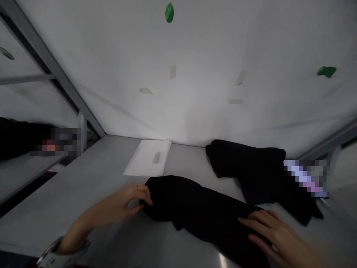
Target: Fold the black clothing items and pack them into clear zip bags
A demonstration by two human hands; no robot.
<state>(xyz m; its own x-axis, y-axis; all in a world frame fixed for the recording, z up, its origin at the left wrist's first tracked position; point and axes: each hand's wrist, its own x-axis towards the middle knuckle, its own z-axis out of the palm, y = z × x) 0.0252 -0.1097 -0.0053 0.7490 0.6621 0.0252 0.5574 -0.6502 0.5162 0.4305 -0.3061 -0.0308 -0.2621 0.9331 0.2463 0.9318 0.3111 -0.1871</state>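
Observation:
A black garment (192, 204) lies across the grey table in front of me. At its left end, my left hand (131, 201) pinches the edge of the cloth between thumb and fingers. My right hand (273, 234) rests on the garment's right part with its fingers apart. Behind and to the right, a second black garment (256, 171) lies on the table, touched by neither hand. The underside of the near garment is hidden.
A white paper sheet (147, 158) lies near the back edge of the grey table (67, 190). A pale panel (200, 48) with tape pieces and green stickers rises behind. Metal frames stand at both sides, with dark cloth (16, 137) on the left.

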